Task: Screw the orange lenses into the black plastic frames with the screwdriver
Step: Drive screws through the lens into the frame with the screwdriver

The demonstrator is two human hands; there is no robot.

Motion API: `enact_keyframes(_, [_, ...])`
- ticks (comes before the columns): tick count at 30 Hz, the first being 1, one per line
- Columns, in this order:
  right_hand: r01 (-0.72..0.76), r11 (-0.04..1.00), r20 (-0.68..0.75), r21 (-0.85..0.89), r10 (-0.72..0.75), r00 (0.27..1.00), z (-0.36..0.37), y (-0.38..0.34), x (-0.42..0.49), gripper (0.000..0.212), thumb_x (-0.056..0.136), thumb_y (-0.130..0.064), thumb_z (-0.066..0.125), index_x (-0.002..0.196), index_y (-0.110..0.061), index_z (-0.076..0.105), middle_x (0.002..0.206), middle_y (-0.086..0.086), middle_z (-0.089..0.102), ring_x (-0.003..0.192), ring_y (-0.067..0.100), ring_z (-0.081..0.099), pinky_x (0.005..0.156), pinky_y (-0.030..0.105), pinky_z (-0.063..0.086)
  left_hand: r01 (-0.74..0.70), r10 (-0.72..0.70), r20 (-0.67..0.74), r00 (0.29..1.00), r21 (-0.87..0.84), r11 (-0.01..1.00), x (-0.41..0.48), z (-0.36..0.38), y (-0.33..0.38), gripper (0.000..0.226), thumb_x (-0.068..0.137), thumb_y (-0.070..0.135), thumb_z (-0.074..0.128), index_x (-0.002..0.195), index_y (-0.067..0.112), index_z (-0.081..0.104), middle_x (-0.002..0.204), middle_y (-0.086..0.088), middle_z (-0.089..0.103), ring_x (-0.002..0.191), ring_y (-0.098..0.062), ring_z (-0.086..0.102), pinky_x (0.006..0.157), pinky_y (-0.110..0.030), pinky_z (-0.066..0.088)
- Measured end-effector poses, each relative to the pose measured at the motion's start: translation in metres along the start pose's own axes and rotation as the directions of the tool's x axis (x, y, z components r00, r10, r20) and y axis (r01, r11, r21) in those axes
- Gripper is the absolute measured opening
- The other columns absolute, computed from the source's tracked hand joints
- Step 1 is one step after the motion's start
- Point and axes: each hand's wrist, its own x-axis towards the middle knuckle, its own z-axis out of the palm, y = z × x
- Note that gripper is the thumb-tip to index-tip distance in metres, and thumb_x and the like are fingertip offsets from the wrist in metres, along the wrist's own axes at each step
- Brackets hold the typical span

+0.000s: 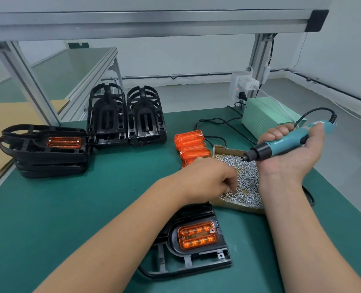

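A black plastic frame (205, 259) lies on the green mat right in front of me, with an orange lens (197, 235) seated in it. My left hand (209, 178) reaches into a cardboard box (217, 149) full of small silver screws (247, 182), fingers curled down among them. My right hand (289, 153) is held palm up over the box and grips a teal electric screwdriver (281, 142), whose black tip points left above the screws. Loose orange lenses (191, 144) are piled just left of the box.
A stack of frames (46, 151) with a lens fitted in the top one sits at the left. Two stacks of bare black frames (125, 117) stand behind it. A pale green power unit (264, 117) with black cables sits back right. Aluminium posts rise behind.
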Motion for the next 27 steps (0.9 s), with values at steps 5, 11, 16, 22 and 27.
enact_keyframes(5, [-0.006,1.000,0.009,0.002,0.006,1.000,0.000,0.001,-0.001,0.040,0.098,-0.050,0.064,0.084,-0.013,0.058,0.075,0.000,0.052,0.060,0.015,0.050,0.054,0.025,0.044,0.015,-0.016,-0.020,1.000,-0.056,0.998,-0.002,0.000,-0.001,0.024,0.093,0.009,0.067,0.106,0.025,0.079,0.101,0.011,0.076,0.087,-0.001,0.062,0.074,-0.006,0.040])
enact_keyframes(11, [-0.003,1.000,0.011,-0.004,0.004,1.000,0.000,0.001,-0.001,0.040,0.098,-0.050,0.064,0.086,-0.013,0.057,0.076,0.000,0.052,0.060,0.015,0.050,0.054,0.025,0.044,-0.003,-0.005,-0.046,0.999,-0.173,0.985,-0.007,-0.002,-0.001,0.020,0.094,0.009,0.070,0.106,0.019,0.082,0.102,0.007,0.078,0.092,-0.005,0.067,0.086,-0.026,0.055])
enact_keyframes(16, [-0.006,1.000,0.004,-0.015,0.006,1.000,0.001,0.002,-0.002,0.040,0.098,-0.050,0.064,0.088,-0.013,0.057,0.076,0.000,0.052,0.060,0.015,0.050,0.054,0.025,0.044,0.024,-0.051,-0.093,0.994,-0.266,0.964,-0.010,-0.005,-0.007,0.016,0.096,0.012,0.075,0.108,0.021,0.081,0.094,0.012,0.078,0.088,0.003,0.068,0.080,-0.016,0.053])
enact_keyframes(22, [-0.017,1.000,0.011,-0.019,0.017,1.000,0.002,0.003,-0.003,0.040,0.098,-0.050,0.065,0.088,-0.012,0.057,0.077,0.000,0.052,0.061,0.015,0.049,0.054,0.026,0.044,0.031,-0.158,-0.238,0.958,-0.465,0.885,-0.027,-0.011,-0.019,0.018,0.098,0.017,0.072,0.097,0.033,0.077,0.089,0.019,0.074,0.081,0.007,0.063,0.075,-0.010,0.045])
enact_keyframes(27, [-0.063,0.996,0.045,-0.066,0.066,0.997,0.005,0.013,-0.010,0.041,0.098,-0.052,0.064,0.088,-0.013,0.058,0.075,0.000,0.051,0.061,0.014,0.047,0.056,0.025,0.042,0.032,-0.254,-0.193,0.948,-0.735,0.678,-0.055,-0.016,-0.035,0.016,0.093,0.016,0.075,0.091,0.031,0.078,0.084,0.007,0.074,0.079,-0.009,0.065,0.077,-0.025,0.058])
